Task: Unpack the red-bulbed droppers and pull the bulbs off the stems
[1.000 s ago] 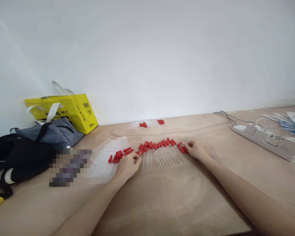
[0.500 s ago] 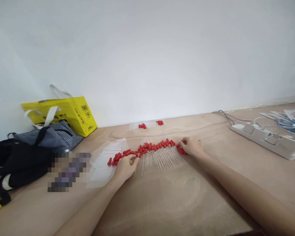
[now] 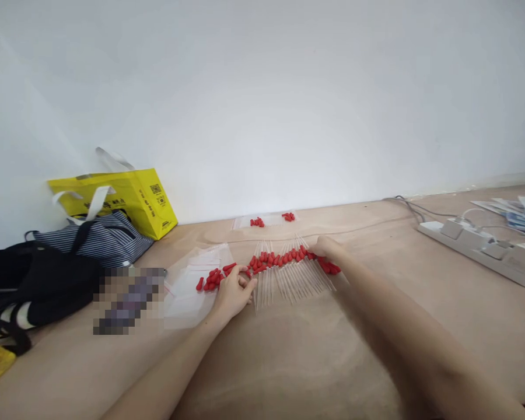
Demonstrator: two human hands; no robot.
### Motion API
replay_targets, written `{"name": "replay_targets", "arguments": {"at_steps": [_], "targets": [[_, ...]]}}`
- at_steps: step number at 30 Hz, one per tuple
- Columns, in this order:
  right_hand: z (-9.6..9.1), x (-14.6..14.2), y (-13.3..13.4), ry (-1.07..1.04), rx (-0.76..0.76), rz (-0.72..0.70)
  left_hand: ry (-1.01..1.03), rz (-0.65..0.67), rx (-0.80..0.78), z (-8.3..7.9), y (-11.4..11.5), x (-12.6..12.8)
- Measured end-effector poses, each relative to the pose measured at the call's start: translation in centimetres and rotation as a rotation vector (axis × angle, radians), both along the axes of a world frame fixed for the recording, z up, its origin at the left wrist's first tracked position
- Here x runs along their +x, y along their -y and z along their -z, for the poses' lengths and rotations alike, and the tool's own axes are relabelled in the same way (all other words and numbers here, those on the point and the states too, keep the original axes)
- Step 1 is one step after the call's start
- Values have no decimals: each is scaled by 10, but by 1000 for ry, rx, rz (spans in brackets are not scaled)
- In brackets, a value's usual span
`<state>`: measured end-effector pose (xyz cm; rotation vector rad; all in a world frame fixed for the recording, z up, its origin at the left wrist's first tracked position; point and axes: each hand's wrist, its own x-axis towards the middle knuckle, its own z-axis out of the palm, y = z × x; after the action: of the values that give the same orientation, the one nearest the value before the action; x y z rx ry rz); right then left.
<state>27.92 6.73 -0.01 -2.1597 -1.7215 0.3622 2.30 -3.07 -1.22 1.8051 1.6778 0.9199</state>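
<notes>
A row of clear thin droppers with red rubber bulbs lies fanned out on the wooden table. My left hand rests at the row's left end, fingers curled in a pinch around a dropper's red bulb. My right hand reaches over the row's right end, fingers bent down onto the red bulbs there; what they grip is hidden. Loose red bulbs lie on clear plastic bags to the left of my left hand.
Another clear bag with a few red bulbs lies by the wall. A yellow bag, striped bag and black bag sit at left. A white power strip with cables and some papers lie at right.
My right hand has moved left and farther over the right end of the row. My left hand has shifted slightly right and curled tighter at the left end.
</notes>
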Motion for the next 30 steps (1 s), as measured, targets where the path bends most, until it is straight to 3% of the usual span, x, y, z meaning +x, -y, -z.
{"name": "replay_targets", "arguments": {"at_steps": [3, 7, 9, 11, 13, 15, 19, 23, 30], "targets": [[-9, -2, 7, -15, -83, -39, 31, 19, 39, 1, 0, 1], [-17, -8, 33, -14, 44, -94, -83, 13, 166, -1, 0, -1], [-13, -11, 52, 0, 170, -151, -205, -5, 357, -3, 3, -1], [-3, -12, 74, 67, 430, -323, -341, 14, 613, -7, 9, 1], [10, -14, 94, 144, 634, -493, -474, 78, 837, -10, 16, 7], [21, -17, 109, 192, 784, -591, -588, 179, 965, -11, 22, 16], [29, -25, 122, 247, 922, -654, -678, 328, 1013, -4, 25, 34], [31, -32, 121, 277, 963, -666, -716, 309, 1006, 1, 23, 39], [33, -32, 125, 296, 995, -675, -745, 321, 1021, -4, 29, 34]]}}
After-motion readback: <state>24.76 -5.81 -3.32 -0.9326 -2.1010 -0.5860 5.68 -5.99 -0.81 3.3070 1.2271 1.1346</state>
